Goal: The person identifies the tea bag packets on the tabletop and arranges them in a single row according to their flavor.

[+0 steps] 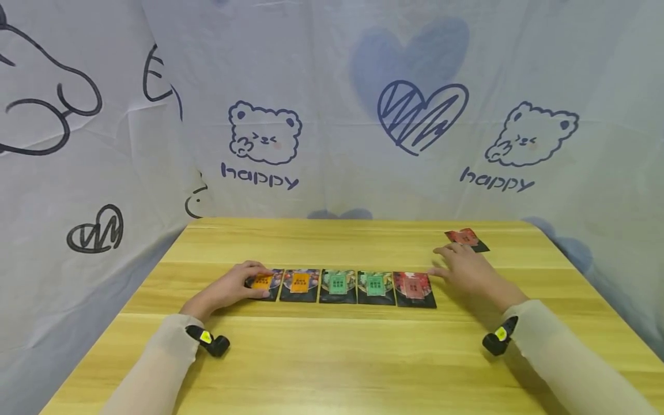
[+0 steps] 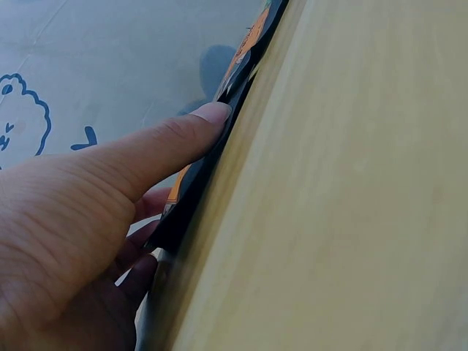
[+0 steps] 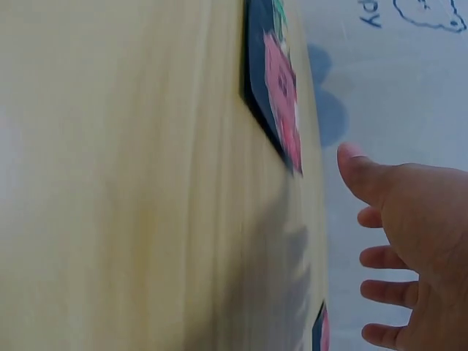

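A row of five flat packets is seen in the head view on the wooden table [image 1: 332, 357]: two orange, two green and one red, edge to edge. The left hand [image 1: 228, 288] rests on the first orange packet [image 1: 263, 283], at the left end of the row. The left wrist view shows what the head view does not: the thumb [image 2: 168, 146] is pressed flat on the dark edge of this packet [image 2: 219, 139], and the other fingers are curled under or beside it, so the packet is pinched lightly. The right hand [image 1: 467, 271] is spread out, with relaxed fingers, and nothing is held in it; it is placed just right of the red packet [image 1: 414, 288] that ends the row. In the right wrist view the hand [image 3: 417, 248] is seen apart from this packet [image 3: 281, 110], with bare wood between them. A second red packet [image 1: 466, 238] lies alone behind the right hand, far from the row; whether the fingertips touch it cannot be told. The packets are thin, glossy and rectangular, with dark borders and a coloured label in the middle. The table top is made of pale yellow planks with fine grain. Behind and beside the table a white cloth [image 1: 337, 86] is hung, slightly wrinkled, printed with blue bears, hearts and the word "happy". A small black device is worn on each wrist, over light sleeves.
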